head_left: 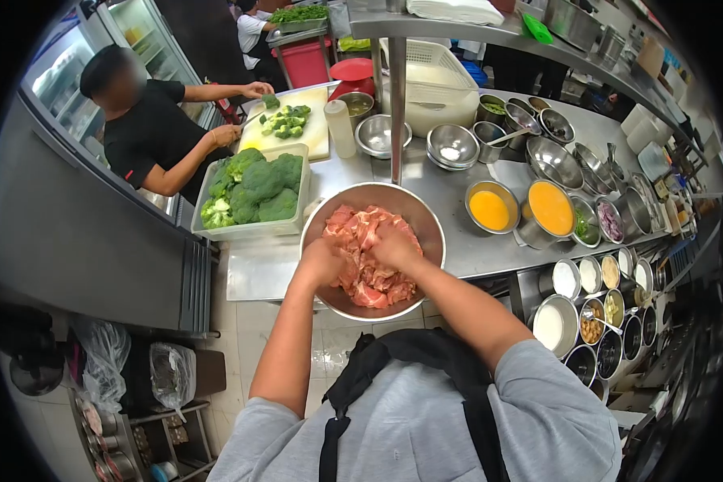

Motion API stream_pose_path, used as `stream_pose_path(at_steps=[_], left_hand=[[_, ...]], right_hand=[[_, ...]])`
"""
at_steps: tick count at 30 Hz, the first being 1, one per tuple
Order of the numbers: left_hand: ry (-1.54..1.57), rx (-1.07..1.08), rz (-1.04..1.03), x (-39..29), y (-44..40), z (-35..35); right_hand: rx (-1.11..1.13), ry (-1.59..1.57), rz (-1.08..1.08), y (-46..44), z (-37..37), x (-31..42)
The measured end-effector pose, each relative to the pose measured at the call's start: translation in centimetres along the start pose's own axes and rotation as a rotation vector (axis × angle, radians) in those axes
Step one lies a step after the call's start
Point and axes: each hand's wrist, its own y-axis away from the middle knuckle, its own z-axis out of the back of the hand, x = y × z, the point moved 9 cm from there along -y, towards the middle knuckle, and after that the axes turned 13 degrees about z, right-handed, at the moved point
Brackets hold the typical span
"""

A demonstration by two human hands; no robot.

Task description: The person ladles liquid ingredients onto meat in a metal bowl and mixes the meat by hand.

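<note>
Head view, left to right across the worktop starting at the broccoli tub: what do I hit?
Broccoli tub → left hand → right hand, both in the raw meat in the big metal bowl → smaller container of orange liquid → larger pot of orange liquid → chopped purple-and-white pieces.

Black straps (484, 434) overlie a grey short-sleeved shirt (414, 430).

Meat (373, 292) hides fingertips of left hand (321, 261) and right hand (395, 247); blur masks co-worker's head (116, 74); lower edge crops shirt (418, 410)
</note>
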Motion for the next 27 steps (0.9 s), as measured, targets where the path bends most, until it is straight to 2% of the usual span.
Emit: stream_pose_path(at_steps=[2, 4, 5, 6, 7, 8, 9, 11, 13, 14, 16, 17, 18, 21, 22, 23, 24, 25, 26, 27], left_hand=[[0.015, -0.064, 0.022, 0.7, 0.2, 0.8], [-0.042, -0.206, 0.067, 0.2, 1.1, 2.4], [-0.037, -0.207, 0.071, 0.1, 1.2, 1.9], [0.042, -0.222, -0.014, -0.8, 1.4, 1.4], [0.12, -0.24, -0.101, -1.7, 1.7, 1.1], [0.123, -0.249, -0.104, -2.0, 1.7, 0.6], [0.266, -0.179, -0.306, -4.0, 2.5, 0.0], [0.4, -0.101, -0.516, -6.2, 4.0, -0.6], [0.425, -0.013, -0.454, -8.0, 5.0, -0.4], [0.418, -0.015, -0.466, -8.2, 4.9, -0.6], [0.55, 0.0, -0.393, -7.1, 3.8, -1.2], [0.745, 0.115, -0.382, -6.6, 3.2, -1.7], [0.742, 0.116, -0.383, -6.5, 3.2, -1.3], [0.658, 0.218, -0.357, -6.3, 4.0, -1.5], [0.762, 0.278, -0.258, -6.1, 4.2, -1.4], [0.865, 0.339, -0.158, -5.8, 4.2, -1.6], [0.865, 0.336, -0.159, -5.8, 3.8, -1.3], [1.041, 0.371, -0.119, -5.4, 2.9, -0.9], [1.217, 0.404, -0.078, -5.0, 2.0, -0.5], [1.148, 0.323, -0.05, -4.4, 1.4, 0.5]], right_hand=[[0.018, -0.01, 0.056, -0.5, 1.7, -0.4], [0.09, -0.172, 0.136, -0.4, 2.9, 0.6], [-0.004, -0.173, 0.207, -0.3, 4.1, 1.5], [0.0, -0.171, 0.21, 0.0, 5.6, 2.8], [0.097, -0.131, 0.252, 0.6, 7.1, 5.1], [0.192, -0.091, 0.294, 0.7, 7.8, 6.5], [0.235, -0.171, 0.347, 0.7, 7.9, 7.2], [0.216, -0.267, 0.322, 0.7, 8.5, 7.4], [0.187, -0.359, 0.3, 0.6, 8.7, 7.4], [0.104, -0.396, 0.287, 0.2, 8.5, 6.7], [0.012, -0.43, 0.279, 0.1, 8.8, 6.1], [-0.02, -0.497, 0.334, 0.3, 9.1, 6.5], [-0.049, -0.565, 0.388, 0.4, 9.3, 6.7], [-0.034, -0.625, 0.361, 0.1, 9.2, 6.0], [-0.047, -0.678, 0.328, 0.0, 9.4, 5.8], [-0.047, -0.679, 0.332, -0.3, 9.4, 5.8], [-0.145, -0.629, 0.298, -0.6, 9.9, 4.9], [-0.24, -0.578, 0.263, -0.9, 10.4, 4.0], [-0.238, -0.578, 0.265, -1.2, 10.1, 3.5], [-0.295, -0.478, 0.23, -1.3, 10.5, 2.6]])
